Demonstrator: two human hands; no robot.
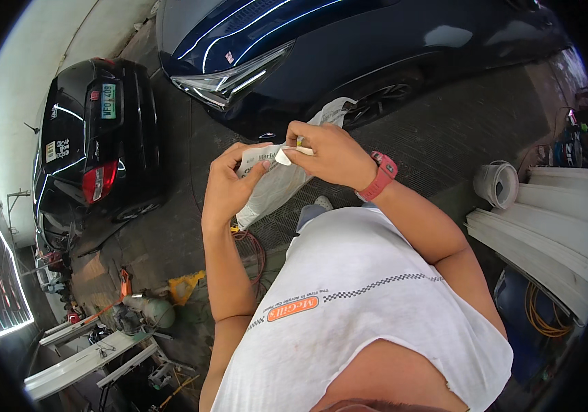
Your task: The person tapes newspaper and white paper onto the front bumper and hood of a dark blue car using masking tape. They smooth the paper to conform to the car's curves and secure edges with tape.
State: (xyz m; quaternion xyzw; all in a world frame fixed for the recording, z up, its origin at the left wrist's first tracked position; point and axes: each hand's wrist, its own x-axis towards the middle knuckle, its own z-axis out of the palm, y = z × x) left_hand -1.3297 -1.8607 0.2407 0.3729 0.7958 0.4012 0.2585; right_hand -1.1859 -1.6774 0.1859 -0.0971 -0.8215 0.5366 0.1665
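Observation:
A long sheet of newspaper (274, 193) hangs in front of me, slanting from lower left to upper right. My left hand (231, 180) is closed on its upper left edge, thumb on top of the paper. Close by on the right, my right hand (327, 155) has its fingers bent in a pinch at the paper's upper edge. A small white strip (283, 158) sticks out from those fingertips; its exact kind cannot be made out. The right hand partly covers the sheet, whose far end (335, 112) shows beyond it. A red watch (381, 176) is on my right wrist.
A dark blue car (252, 103) stands just ahead, its headlight and front wheel facing me. Another black car (95, 137) is at the left. White panels (548, 220) and a bucket (496, 184) are at right. A red hose (256, 254) and a tank (153, 310) lie lower left.

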